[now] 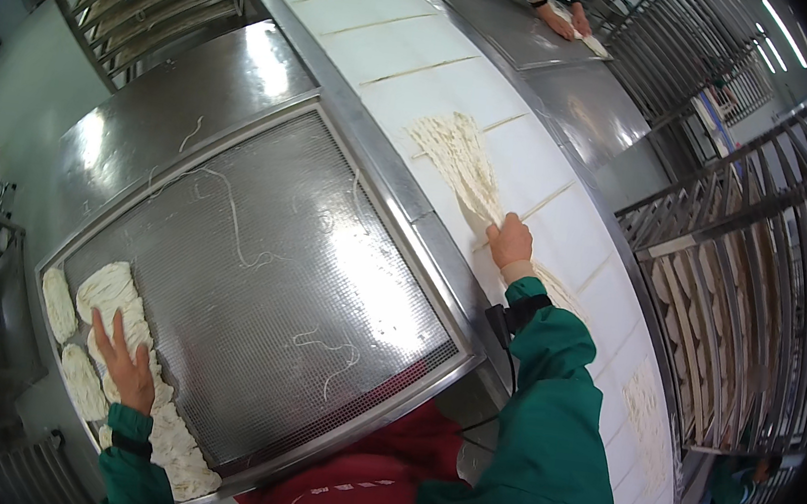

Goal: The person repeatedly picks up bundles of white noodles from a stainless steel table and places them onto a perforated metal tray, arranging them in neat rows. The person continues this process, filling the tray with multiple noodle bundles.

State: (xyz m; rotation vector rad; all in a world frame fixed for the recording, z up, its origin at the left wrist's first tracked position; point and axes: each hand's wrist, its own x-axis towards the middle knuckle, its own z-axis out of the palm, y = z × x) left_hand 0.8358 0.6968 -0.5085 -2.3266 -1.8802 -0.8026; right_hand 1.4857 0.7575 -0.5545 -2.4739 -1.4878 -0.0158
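Note:
My right hand (511, 241) grips a hank of pale noodles (463, 165) at its middle, over the white conveyor belt (370, 29). The strands fan out on the belt beyond my fist, and more of them show past my wrist. With fingers spread, my left hand (125, 361) rests on a long folded bundle of noodles (172, 443) along the left side of the mesh tray (238, 307). Smaller folded noodle bundles (84, 383) lie beside it at the tray's outer edge; my left arm partly hides this row.
Loose noodle strands (231, 208) are scattered on the tray. Another noodle hank (644, 417) lies on the belt at right. Across the belt, a co-worker's hands (564, 22) touch noodles on another tray (485, 16). Metal racks (712, 320) with loaded trays stand right and upper left.

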